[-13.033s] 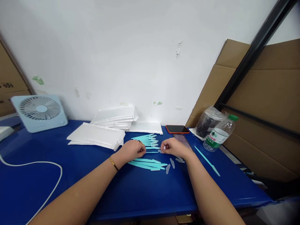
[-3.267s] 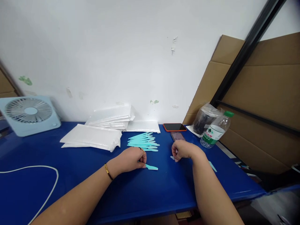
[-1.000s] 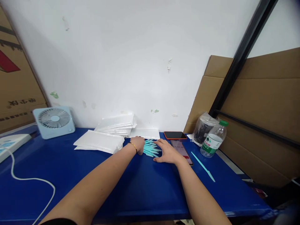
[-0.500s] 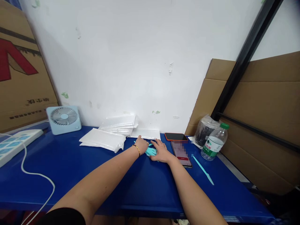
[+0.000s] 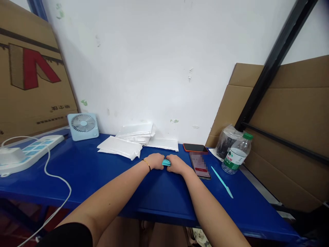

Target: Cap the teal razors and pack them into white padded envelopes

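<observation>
A bundle of turquoise plastic knives [image 5: 166, 162] lies between my hands at the middle of the blue table [image 5: 164, 195]. My left hand [image 5: 156, 161] is closed around its left end, and my right hand [image 5: 177, 164] grips the right end. Only a short stretch of the bundle shows between the fists; my fingers hide the rest. One more turquoise plastic knife [image 5: 222, 182] rests by itself on the table, to the right of my right hand. Close beside that hand lies a phone [image 5: 200, 165] with its screen lit.
White packets [image 5: 120, 146] are stacked behind my left hand. A second phone [image 5: 195, 148], a water bottle [image 5: 236, 156] and a wrapped dark container [image 5: 226, 142] stand or lie at the back right. At the left are a small fan [image 5: 83, 126] and a power strip [image 5: 38, 151] with a white cable [image 5: 64, 181].
The turquoise knives, loosely spread under my hands before, are now gathered in a tight bundle. Both hands have closed on it. The view has turned slightly left and down.
</observation>
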`<action>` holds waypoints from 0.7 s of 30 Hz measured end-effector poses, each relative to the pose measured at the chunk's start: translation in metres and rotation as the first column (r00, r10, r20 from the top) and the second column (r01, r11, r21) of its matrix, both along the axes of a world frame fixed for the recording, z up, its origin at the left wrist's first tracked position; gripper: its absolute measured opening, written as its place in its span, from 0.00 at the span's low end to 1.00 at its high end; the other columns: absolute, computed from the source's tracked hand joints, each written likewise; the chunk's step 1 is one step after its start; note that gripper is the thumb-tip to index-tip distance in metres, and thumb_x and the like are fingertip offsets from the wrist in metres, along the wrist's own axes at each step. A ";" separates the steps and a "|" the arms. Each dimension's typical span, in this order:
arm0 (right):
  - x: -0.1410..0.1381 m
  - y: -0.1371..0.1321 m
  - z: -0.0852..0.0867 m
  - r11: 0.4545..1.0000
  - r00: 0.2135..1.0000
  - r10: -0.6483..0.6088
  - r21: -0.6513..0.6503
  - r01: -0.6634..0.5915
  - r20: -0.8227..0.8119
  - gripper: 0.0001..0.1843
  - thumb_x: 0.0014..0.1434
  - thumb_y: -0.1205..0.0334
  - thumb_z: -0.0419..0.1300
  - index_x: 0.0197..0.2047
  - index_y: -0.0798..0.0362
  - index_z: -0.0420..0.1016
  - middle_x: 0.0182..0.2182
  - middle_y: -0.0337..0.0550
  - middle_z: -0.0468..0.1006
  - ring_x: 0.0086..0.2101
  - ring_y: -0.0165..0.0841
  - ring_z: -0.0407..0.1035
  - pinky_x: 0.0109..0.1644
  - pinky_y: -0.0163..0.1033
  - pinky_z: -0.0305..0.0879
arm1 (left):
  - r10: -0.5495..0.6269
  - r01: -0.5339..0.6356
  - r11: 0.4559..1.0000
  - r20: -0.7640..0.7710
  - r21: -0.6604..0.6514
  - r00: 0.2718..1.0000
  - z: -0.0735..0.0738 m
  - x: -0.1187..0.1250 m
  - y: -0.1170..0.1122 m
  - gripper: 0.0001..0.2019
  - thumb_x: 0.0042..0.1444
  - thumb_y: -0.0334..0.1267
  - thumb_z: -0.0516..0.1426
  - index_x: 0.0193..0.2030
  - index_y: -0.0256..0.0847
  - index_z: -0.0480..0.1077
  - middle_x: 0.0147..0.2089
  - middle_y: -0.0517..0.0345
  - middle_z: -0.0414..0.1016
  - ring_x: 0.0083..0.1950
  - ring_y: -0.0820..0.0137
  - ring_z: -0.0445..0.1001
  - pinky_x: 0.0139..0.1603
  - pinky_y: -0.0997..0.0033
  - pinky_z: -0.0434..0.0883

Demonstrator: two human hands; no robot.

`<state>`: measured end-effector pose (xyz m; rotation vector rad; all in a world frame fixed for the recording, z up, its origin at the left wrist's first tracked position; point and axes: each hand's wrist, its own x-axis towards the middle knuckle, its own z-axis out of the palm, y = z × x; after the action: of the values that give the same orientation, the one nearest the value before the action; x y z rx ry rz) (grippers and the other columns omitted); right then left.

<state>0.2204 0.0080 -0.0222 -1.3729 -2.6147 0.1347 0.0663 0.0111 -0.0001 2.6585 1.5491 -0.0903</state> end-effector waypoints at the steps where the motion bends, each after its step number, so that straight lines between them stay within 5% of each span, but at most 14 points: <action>1: -0.001 -0.002 0.000 1.000 1.000 0.002 0.000 -0.002 0.011 0.15 0.43 0.67 0.59 0.38 0.56 0.69 0.35 0.45 0.69 0.34 0.35 0.64 0.34 0.35 0.54 | 0.004 -0.004 1.000 0.017 -0.010 1.000 0.000 0.000 -0.002 0.15 0.41 0.41 0.58 0.38 0.39 0.70 0.38 0.49 0.75 0.38 0.59 0.75 0.36 0.66 0.71; 5: 0.001 -0.014 0.011 0.998 0.998 -0.033 0.053 0.031 0.052 0.13 0.45 0.68 0.57 0.38 0.55 0.69 0.38 0.48 0.69 0.34 0.36 0.66 0.35 0.36 0.55 | 0.031 -0.034 0.999 0.121 0.026 0.992 -0.005 0.003 -0.013 0.13 0.44 0.42 0.56 0.38 0.40 0.70 0.40 0.49 0.75 0.41 0.60 0.74 0.39 0.67 0.70; 8: 0.014 -0.029 0.038 0.989 0.999 -0.028 0.145 0.023 0.033 0.13 0.47 0.66 0.58 0.40 0.52 0.70 0.38 0.45 0.71 0.37 0.37 0.67 0.41 0.39 0.56 | 0.078 -0.095 0.993 0.218 0.072 0.973 -0.009 0.005 -0.026 0.14 0.50 0.42 0.53 0.43 0.40 0.67 0.40 0.50 0.75 0.42 0.61 0.74 0.40 0.67 0.69; 11: 0.028 -0.043 0.077 0.970 0.980 0.008 0.239 0.041 -0.200 0.24 0.49 0.53 0.61 0.50 0.48 0.66 0.44 0.44 0.71 0.45 0.40 0.64 0.47 0.42 0.55 | 0.084 -0.122 0.988 0.333 0.096 0.939 -0.008 0.008 -0.036 0.13 0.55 0.43 0.49 0.44 0.41 0.65 0.39 0.53 0.75 0.42 0.64 0.74 0.39 0.70 0.68; 14: 0.023 -0.049 0.104 0.958 0.898 -0.022 0.247 0.144 -0.439 0.21 0.59 0.48 0.49 0.50 0.50 0.67 0.46 0.46 0.71 0.44 0.37 0.65 0.46 0.40 0.58 | 0.043 -0.139 0.984 0.618 0.108 0.785 -0.006 0.015 -0.041 0.10 0.57 0.42 0.48 0.40 0.41 0.65 0.37 0.58 0.74 0.38 0.70 0.73 0.38 0.74 0.67; 17: -0.001 -0.049 0.105 0.978 0.855 -0.008 0.175 0.115 -0.519 0.24 0.63 0.49 0.40 0.42 0.53 0.72 0.40 0.46 0.74 0.41 0.35 0.67 0.44 0.38 0.59 | 0.067 -0.145 0.989 0.804 0.025 0.591 -0.009 0.023 -0.043 0.10 0.56 0.42 0.49 0.38 0.40 0.65 0.32 0.60 0.74 0.32 0.72 0.73 0.33 0.76 0.67; 21: -0.025 -0.052 0.090 0.999 0.868 0.013 0.032 0.003 -0.497 0.26 0.64 0.49 0.39 0.38 0.54 0.74 0.36 0.45 0.76 0.39 0.34 0.68 0.44 0.37 0.61 | 0.176 -0.080 0.984 0.787 -0.160 0.591 -0.016 0.024 -0.047 0.11 0.56 0.41 0.49 0.36 0.37 0.66 0.26 0.58 0.74 0.26 0.72 0.73 0.28 0.76 0.67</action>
<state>0.1952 -0.0436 0.0680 -1.1320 -2.1754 0.3905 0.0902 -0.0355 -0.0164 1.9728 1.3106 0.8874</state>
